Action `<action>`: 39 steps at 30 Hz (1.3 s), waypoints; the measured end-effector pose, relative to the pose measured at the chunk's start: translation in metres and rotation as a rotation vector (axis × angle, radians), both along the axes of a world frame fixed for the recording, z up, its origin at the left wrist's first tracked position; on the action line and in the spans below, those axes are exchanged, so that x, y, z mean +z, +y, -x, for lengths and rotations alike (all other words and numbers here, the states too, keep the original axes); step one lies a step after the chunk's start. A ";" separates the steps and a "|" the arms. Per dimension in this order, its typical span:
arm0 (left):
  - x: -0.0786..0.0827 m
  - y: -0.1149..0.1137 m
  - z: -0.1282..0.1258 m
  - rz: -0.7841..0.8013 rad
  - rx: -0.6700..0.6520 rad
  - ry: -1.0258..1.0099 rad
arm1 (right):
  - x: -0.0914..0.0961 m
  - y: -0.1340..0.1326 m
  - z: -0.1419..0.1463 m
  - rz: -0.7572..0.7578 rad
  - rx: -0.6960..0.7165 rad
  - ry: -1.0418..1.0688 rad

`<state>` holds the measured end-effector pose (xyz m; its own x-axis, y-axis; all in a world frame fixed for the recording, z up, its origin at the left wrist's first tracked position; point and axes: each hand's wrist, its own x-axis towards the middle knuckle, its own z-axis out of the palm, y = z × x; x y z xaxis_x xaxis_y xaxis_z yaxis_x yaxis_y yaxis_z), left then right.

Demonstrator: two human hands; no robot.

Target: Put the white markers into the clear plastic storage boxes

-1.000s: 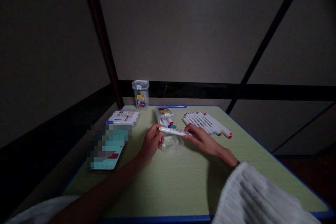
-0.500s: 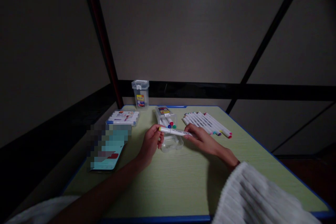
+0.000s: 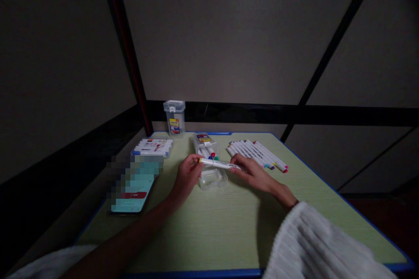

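A white marker pen (image 3: 218, 164) with a yellow end lies nearly level between my two hands. My left hand (image 3: 189, 175) pinches the yellow end, its fingers closed. At the other end, my right hand (image 3: 250, 172) grips the white barrel between thumb and fingers. Just behind the pen, a clear plastic case (image 3: 206, 140) rests on its side, with several markers in it showing red, blue and green ends. Its clear lid (image 3: 213, 179) is open toward me, below the held pen. Right of the case, a row of white markers (image 3: 257, 154) lies on the table.
An upright clear box (image 3: 174, 118) with a yellow label stands at the back left. In front of it is a flat pack of markers (image 3: 152, 147). A phone (image 3: 134, 192), partly pixelated, lies at the left edge of the green, blue-rimmed table (image 3: 203, 239). Walls rise behind and to the left.
The fingers of my left hand have curled in closer beneath the yellow end of the pen. The pen and my right hand have hardly moved; the view has shifted slightly.
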<state>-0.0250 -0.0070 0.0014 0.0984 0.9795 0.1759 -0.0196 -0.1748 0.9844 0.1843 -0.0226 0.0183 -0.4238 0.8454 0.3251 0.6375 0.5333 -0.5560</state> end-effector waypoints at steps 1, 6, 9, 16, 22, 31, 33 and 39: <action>0.000 0.000 0.000 -0.010 0.002 0.005 | 0.000 0.000 0.000 0.001 -0.002 0.008; 0.004 -0.004 -0.001 -0.029 0.023 -0.028 | -0.001 0.002 0.000 0.025 -0.014 0.079; 0.007 -0.007 -0.002 -0.013 0.062 -0.066 | -0.002 0.004 -0.001 0.051 -0.024 0.162; 0.006 -0.004 0.002 -0.019 0.158 -0.105 | -0.004 0.011 -0.003 0.131 -0.072 0.470; 0.000 0.002 0.005 0.001 0.199 -0.139 | -0.008 0.016 -0.003 0.270 -0.151 0.808; 0.003 -0.004 0.001 0.049 0.098 -0.167 | -0.011 0.018 0.003 0.453 -0.136 1.162; 0.004 -0.006 0.000 0.050 0.082 -0.160 | -0.012 0.019 0.003 0.480 -0.104 1.180; 0.006 -0.008 -0.002 0.046 0.041 -0.174 | -0.015 0.022 0.001 0.505 -0.076 1.216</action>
